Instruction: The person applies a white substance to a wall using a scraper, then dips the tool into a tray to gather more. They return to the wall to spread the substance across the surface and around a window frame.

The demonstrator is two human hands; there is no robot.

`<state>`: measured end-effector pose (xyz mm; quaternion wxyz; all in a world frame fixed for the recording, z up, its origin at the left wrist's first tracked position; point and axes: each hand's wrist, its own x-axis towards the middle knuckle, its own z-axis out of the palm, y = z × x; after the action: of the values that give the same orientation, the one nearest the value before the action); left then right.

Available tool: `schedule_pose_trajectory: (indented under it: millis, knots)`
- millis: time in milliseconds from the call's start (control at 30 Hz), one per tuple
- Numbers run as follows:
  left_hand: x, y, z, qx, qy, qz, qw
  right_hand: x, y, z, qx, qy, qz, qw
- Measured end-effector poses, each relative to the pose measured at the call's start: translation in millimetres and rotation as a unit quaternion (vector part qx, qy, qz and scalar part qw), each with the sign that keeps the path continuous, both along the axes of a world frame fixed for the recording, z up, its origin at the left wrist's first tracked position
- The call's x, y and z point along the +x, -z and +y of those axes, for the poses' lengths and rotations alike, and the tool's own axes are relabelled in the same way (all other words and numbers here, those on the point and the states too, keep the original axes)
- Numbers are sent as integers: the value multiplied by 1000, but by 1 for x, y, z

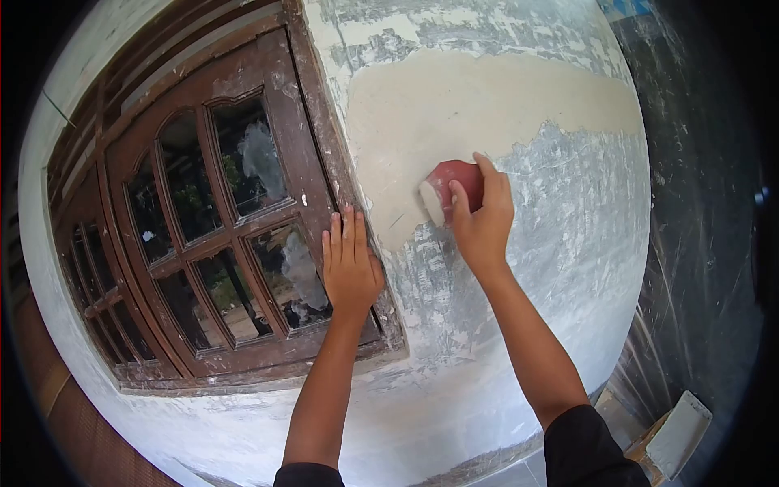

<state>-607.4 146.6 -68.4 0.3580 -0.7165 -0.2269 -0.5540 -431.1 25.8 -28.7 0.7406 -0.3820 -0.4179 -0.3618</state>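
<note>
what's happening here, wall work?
A person is working on a wall beside a brown wooden window. The right hand presses a red scraper against the lower edge of a beige plaster patch. The left hand rests flat on the window frame's edge. Below the patch, the wall is grey and scuffed.

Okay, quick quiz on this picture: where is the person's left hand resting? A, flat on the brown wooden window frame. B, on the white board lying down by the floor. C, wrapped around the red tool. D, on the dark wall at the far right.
A: the left hand lies open and flat on the window frame, while the right hand holds the red tool against the wall.
</note>
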Motion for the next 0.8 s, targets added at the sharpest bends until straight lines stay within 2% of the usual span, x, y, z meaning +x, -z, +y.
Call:
schedule_pose_trajectory:
  millis: [33, 67, 100, 167, 267, 333, 400, 467, 533, 600, 667, 733, 800]
  knots:
    - [-1, 0, 0, 2, 1, 1, 1000, -18, 6, 8, -10, -20, -71, 997]
    - [-1, 0, -1, 5, 3, 3, 1000, -36, 13, 8, -72, -86, -110, 988]
    - [0, 0, -1, 6, 5, 3, 1000, -46, 19, 16, -95, -97, -137, 981]
    - [-2, 0, -2, 1, 7, 5, 1000, -40, 21, 19, -103, -76, -97, 987]
    - [-1, 0, -2, -4, 4, 2, 1000, 3, 17, 12, -14, 18, 32, 999]
    - [-1, 1, -4, -7, 4, 1, 1000, 8, 17, 7, 23, 39, 59, 997]
    - [-1, 1, -4, -9, 5, 4, 1000, -15, 18, 7, 5, -9, -22, 1000]
    - [-1, 0, -1, 3, 6, 2, 1000, -40, 24, 8, -79, -98, -92, 988]
    - [-1, 1, 0, 7, 3, 6, 1000, -33, 26, 16, -107, -75, -99, 987]
    - [-1, 1, -3, -4, 2, 3, 1000, -2, 24, 15, -47, 14, -2, 999]
    - [-1, 0, -1, -1, 1, 1, 1000, 19, 23, 3, 0, 51, 78, 996]
    - [-1, 2, -1, -1, 1, 2, 1000, 12, 22, 0, 32, 60, 45, 997]
    - [-1, 1, -1, 2, 2, 2, 1000, -12, 23, 3, -11, -23, -41, 999]
